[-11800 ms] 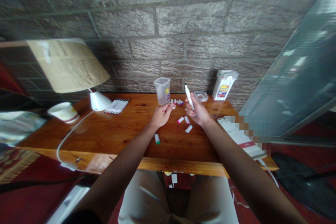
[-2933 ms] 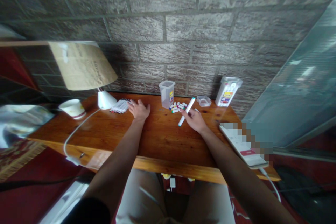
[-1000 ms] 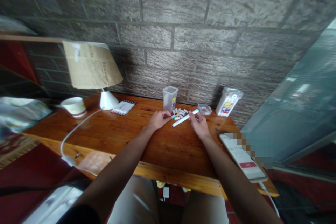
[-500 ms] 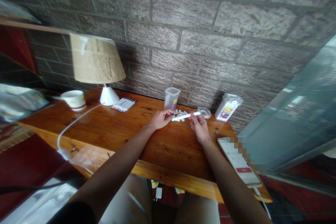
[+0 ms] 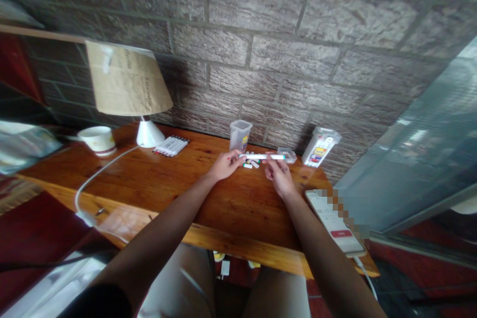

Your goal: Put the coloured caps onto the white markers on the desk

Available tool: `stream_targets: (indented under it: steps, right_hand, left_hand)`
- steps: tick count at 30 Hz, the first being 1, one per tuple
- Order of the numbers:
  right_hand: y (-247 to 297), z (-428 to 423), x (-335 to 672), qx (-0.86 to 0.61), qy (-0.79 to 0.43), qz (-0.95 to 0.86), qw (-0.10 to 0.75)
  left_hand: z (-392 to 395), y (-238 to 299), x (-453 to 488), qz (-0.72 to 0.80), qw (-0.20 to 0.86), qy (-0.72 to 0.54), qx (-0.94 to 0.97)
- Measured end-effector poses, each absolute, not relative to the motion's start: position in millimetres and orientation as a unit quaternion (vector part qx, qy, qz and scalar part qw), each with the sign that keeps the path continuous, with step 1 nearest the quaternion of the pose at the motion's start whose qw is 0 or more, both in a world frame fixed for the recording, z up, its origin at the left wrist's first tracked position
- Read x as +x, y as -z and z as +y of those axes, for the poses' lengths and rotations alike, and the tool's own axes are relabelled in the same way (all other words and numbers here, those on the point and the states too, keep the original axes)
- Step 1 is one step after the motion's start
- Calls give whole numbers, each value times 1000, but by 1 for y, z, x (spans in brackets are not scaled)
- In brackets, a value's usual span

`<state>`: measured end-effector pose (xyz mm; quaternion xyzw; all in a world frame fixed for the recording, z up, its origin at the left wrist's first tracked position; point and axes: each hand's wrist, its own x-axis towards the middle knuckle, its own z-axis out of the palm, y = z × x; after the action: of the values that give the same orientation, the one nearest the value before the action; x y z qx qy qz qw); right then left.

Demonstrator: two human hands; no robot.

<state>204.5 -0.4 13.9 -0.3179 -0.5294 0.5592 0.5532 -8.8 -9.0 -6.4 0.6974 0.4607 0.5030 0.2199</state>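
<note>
A white marker pen (image 5: pixel 262 157) with a green end lies level in the air between my two hands, above the wooden table (image 5: pixel 167 184). My left hand (image 5: pixel 225 164) pinches its left end. My right hand (image 5: pixel 278 176) grips it near the middle and right. Several loose marker caps (image 5: pixel 252 163) lie on the table just under the pen. A clear plastic cup (image 5: pixel 239 135) stands right behind my left hand.
A row of capped markers (image 5: pixel 171 145) lies by a lamp (image 5: pixel 128 89) at the back left, with a white bowl (image 5: pixel 97 139) and a cable (image 5: pixel 97 175). A small clear lid (image 5: pixel 286 154), a plastic marker box (image 5: pixel 320 146) and a phone (image 5: pixel 335 218) sit to the right. Brick wall behind.
My left hand has come back from the row of markers to the pen. The pen has swung from tilted to level, and both hands now hold it.
</note>
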Motion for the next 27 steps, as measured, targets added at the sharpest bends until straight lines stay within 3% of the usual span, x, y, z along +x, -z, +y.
stream_targets:
  steps: [9,18,27]
  right_hand:
    - [-17,-4,203,-322,-562,-539,538]
    - [-19,2,207,-345,-576,-445,592]
    - [-11,3,207,-385,-538,-526,535]
  left_hand:
    - [-9,7,-8,452,208,-531,686]
    - [-4,10,-11,450,205,-561,664]
    - [-4,8,-12,486,166,-573,639]
